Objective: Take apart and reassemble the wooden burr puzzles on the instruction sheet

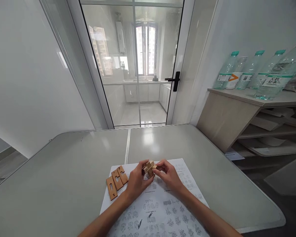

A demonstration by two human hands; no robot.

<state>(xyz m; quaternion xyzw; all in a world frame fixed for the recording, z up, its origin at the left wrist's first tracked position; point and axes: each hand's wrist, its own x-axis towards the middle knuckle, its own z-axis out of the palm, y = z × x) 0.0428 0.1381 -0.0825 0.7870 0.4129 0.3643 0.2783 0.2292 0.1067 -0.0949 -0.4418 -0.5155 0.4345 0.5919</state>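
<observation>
Between my two hands, just above a printed sheet (pixel 160 194), is a small wooden interlocking puzzle (pixel 150 167) made of several light brown pieces. My left hand (pixel 137 179) grips its left side and underside. At the right side, the fingertips of my right hand (pixel 168 174) pinch a piece of it. The fingers cover part of the puzzle, so how its pieces fit cannot be made out. Left of my left hand lie three flat wooden plates with cut-out slots: one marked 2 (pixel 111 188), a middle one (pixel 117 180) and a far one (pixel 122 174).
The sheet carries line drawings and dark check marks on a grey-green table (pixel 51 184). A glass door (pixel 148 65) with a black handle (pixel 175 81) stands beyond. At right, a wooden shelf unit (pixel 227 115) bears several plastic bottles (pixel 276 79).
</observation>
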